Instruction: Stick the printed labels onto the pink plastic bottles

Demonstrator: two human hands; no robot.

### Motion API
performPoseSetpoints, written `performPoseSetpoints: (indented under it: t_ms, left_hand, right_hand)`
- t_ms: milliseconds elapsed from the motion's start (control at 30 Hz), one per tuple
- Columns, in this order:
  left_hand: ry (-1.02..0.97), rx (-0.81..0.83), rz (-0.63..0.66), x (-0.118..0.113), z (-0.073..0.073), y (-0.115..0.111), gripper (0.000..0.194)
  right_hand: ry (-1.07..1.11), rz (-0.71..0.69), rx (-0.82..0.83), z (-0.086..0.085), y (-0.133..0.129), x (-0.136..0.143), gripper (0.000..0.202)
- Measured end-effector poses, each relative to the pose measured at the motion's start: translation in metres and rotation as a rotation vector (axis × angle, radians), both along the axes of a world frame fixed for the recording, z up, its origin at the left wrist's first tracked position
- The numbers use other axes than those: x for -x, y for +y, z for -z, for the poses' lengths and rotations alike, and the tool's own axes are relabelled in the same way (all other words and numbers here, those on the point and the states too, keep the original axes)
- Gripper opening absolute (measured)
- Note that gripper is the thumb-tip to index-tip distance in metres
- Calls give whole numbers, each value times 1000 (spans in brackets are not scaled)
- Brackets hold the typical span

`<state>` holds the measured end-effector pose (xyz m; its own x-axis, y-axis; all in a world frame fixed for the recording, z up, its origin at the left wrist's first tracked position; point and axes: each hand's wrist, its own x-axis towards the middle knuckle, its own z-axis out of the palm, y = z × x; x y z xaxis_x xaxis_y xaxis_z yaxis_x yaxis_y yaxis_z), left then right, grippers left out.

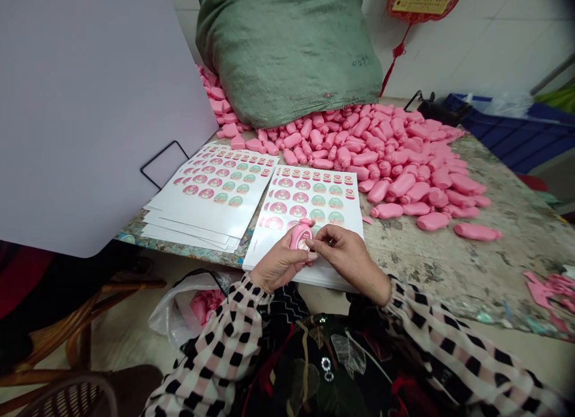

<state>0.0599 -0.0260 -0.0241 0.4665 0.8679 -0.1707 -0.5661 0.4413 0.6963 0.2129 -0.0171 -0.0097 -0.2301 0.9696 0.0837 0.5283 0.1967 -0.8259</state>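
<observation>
Above the near table edge, my left hand (283, 260) is closed around a small pink plastic bottle (302, 232), its neck pointing away from me. A printed label lies on the bottle's front face. The thumb and forefinger of my right hand (344, 252) are pinched together at the label's right edge; whether they grip it or press it down I cannot tell. Under both hands lies a stack of sticker sheets (345, 216) with pink and green labels. To its left, more sticker sheets (224, 216) are fanned out in an uneven pile.
Many pink bottles (404, 183) are heaped across the back and right. A green sack (287, 51) rests behind them. A large pale panel (99, 117) blocks the left. Pink scraps (545, 291) lie far right; a blue crate (521, 132) stands beyond. Below hangs a plastic bag (173, 312).
</observation>
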Motion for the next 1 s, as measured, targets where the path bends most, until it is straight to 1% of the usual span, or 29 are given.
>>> performPoseSetpoints:
  t_ms: [100,267,333,400,467,533,600,667,700,767,833,933,1000]
  left_hand:
    - [27,-34,15,1,1,0,57]
    - [87,-52,32,1,2,0,37]
    - [82,-44,27,1,2,-1,34]
    - [73,-34,27,2,1,-1,34]
    - [66,-24,34,3,0,-1,33]
    - [62,-15,42,4,-1,-1,33]
    - [55,-12,43,4,-1,-1,39]
    - [45,-11,45,4,0,0,41]
    - [35,-10,47,4,0,0,38]
    - [8,-4,52,4,1,0,32]
    - [-11,-2,58,3,2,0,30]
    - [7,-12,70,3,2,0,32]
    - [36,-17,71,2,2,0,34]
  right_hand:
    - [-56,-30,-40,-5,-1,-1,21]
    - [-379,-133,-238,-21,-2,-2,24]
    - [-473,-171,-296,-25,0,-3,24]
    - [-521,-208,-315,-27,4,-7,25]
    - [-541,-200,-305,-28,11,-13,26]
    - [-506,-142,-256,-29,18,-20,28]
    - [-398,-50,-197,-28,22,-24,30]
    - [-262,25,-156,-24,23,-22,33]
    - [-199,44,-142,-21,22,-18,38]
    - [-104,44,-113,-11,17,-6,48]
    - [-25,26,-89,-1,14,7,53]
    - [81,11,-72,10,13,23,49]
    - [127,26,-58,12,16,29,43]
